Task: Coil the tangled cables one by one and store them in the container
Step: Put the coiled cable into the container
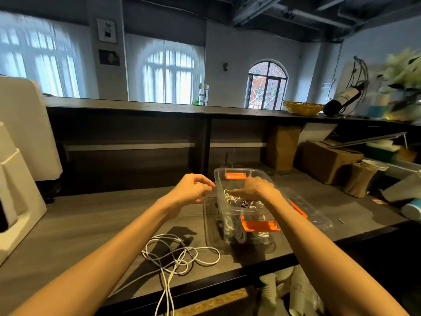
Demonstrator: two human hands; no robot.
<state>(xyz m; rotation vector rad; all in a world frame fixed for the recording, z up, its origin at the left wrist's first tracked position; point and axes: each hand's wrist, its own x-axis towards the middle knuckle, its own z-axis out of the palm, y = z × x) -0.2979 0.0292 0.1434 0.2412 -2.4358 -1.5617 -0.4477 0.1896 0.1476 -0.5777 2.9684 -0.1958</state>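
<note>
Arched windows (169,74), grey walls (227,65), dark counter (148,106)

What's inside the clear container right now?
The container holds white cables piled along its length. The right hand reaches in over them, hiding the middle of the pile. How neatly they are coiled cannot be told.

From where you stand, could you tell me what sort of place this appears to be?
Probably the service side of a café or bar, though I can't be sure: a long raised counter carries a wine bottle in a wire holder and a wicker basket, and paper cups are stacked beside the worktop.
</note>
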